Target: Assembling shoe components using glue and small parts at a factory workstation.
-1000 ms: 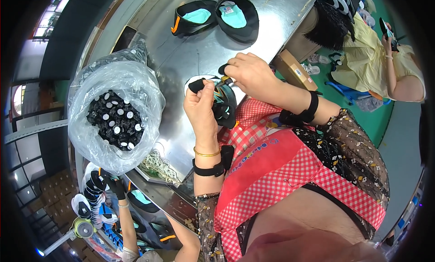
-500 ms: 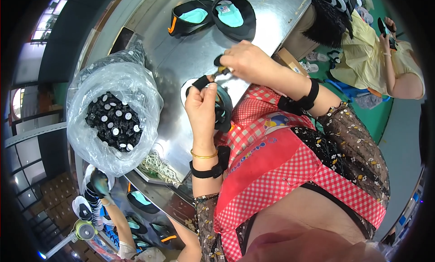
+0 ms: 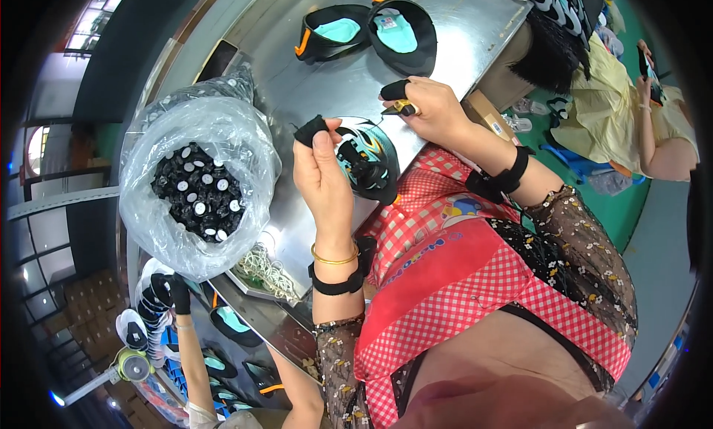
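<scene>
My left hand (image 3: 321, 169) is raised over the near side of the metal table, a black cover on one finger. Its thumb presses against the fingers, and whatever may be between them is too small to tell. To its right, my right hand (image 3: 431, 108) grips a small yellow-and-black tool (image 3: 403, 107) with a dark pointed tip. A black cover sits on one of that hand's fingers too. Below and between the hands a black shoe with teal and orange trim (image 3: 369, 165) rests by the table edge, against my apron. Neither hand touches it visibly.
An open clear plastic bag (image 3: 252, 199) of black-wrapped pieces with white discs stands on the left. Two black shoes with teal insoles (image 3: 405, 32) sit at the table's far side. A tray of tangled cord (image 3: 264, 277) lies beside the bag. Other people work at both sides.
My hands have moved apart; the right rose away, bringing the tool into clearer view. The shoe beneath is less covered. The whole view has shifted slightly.
</scene>
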A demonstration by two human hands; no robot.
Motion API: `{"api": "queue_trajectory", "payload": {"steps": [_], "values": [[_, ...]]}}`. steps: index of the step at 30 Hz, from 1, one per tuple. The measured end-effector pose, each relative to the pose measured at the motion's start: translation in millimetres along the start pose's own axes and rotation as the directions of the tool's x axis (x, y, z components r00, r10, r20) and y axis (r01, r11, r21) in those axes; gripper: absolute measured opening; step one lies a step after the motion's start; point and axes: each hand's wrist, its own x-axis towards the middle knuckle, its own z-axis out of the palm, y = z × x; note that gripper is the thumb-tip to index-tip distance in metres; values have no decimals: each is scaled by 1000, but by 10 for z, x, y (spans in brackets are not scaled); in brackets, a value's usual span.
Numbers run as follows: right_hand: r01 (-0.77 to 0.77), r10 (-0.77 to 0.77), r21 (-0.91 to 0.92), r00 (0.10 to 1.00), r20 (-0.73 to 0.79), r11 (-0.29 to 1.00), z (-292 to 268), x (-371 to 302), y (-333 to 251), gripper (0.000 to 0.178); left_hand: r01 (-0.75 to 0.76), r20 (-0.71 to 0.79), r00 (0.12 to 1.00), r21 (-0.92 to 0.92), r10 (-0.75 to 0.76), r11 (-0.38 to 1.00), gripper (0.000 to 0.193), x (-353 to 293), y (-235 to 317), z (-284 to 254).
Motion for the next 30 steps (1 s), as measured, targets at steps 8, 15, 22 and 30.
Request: {"api": "queue_trajectory", "payload": {"steps": [8,15,22,30], "values": [[77,-72,68,995,-62,995,-41,399,-299,22,410,309,889,-204,-339,889,30,23,194,-51],[68,-69,33,998,12,997,-67,360,-383,21,404,289,896,-219,-336,888,27,14,238,23],[223,-226,-38,967,-114,974,-28,356,-325,22,503,362,842,-261,-400,824,31,23,129,-81],[-191,31,620,965,261,761,-98,157,-355,37,677,474,731,-407,-491,613,25,29,25,-146]]}}
